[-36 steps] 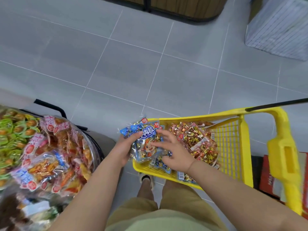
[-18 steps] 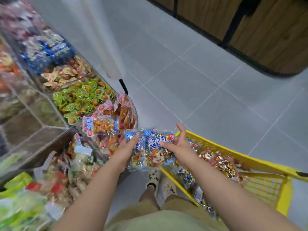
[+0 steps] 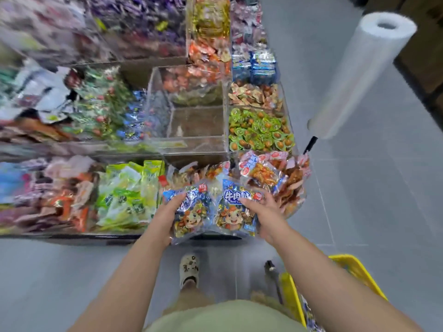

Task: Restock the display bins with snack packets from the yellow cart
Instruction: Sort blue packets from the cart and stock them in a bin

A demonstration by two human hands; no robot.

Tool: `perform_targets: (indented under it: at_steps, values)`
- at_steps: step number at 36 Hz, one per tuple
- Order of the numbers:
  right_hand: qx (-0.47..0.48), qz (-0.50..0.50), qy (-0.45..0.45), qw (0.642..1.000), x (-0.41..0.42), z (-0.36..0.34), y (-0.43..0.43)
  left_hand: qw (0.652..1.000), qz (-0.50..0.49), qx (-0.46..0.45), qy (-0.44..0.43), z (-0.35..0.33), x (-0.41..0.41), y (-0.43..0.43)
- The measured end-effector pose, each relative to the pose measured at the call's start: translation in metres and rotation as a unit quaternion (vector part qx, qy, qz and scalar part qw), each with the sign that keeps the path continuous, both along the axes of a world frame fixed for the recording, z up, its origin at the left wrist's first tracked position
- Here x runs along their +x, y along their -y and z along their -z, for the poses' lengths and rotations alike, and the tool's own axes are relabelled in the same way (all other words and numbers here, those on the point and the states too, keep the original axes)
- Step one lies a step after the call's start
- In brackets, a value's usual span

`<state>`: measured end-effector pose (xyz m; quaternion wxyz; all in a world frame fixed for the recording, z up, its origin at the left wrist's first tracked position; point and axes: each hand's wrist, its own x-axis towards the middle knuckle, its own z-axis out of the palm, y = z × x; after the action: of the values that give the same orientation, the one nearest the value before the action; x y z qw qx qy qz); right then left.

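Note:
I hold two blue snack packets with a cartoon cow side by side at the front edge of the display. My left hand (image 3: 165, 215) grips the left blue packet (image 3: 191, 212). My right hand (image 3: 266, 214) grips the right blue packet (image 3: 236, 212). Clear display bins (image 3: 199, 144) full of mixed snacks spread ahead and to the left; one middle bin (image 3: 196, 123) looks nearly bare. The yellow cart (image 3: 354, 269) shows only its corner at the lower right, behind my right forearm.
A bin of green packets (image 3: 259, 130) and a bin of orange-red packets (image 3: 273, 178) lie just beyond my hands. A roll of clear plastic bags (image 3: 359, 73) stands on a pole at the right. My shoe (image 3: 189, 269) rests on grey floor tiles.
My view has swung left from the cart to the display. Both hands carried the blue packets out of the cart and over to the front bins.

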<state>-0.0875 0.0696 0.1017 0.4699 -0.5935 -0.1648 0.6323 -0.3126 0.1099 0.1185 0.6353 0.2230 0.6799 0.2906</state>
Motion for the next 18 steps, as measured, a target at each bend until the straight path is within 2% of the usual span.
perform_targets:
  at_steps: [7, 18]
  values:
    - [-0.001, -0.021, 0.016, 1.0, -0.054, -0.005, -0.058, 0.999, -0.009, 0.042, 0.002, -0.008, -0.072, -0.056]
    - [0.017, 0.047, 0.043, 0.998, -0.165, -0.019, -0.157, 0.976, 0.125, 0.162, -0.067, -0.036, -0.2, -0.195]
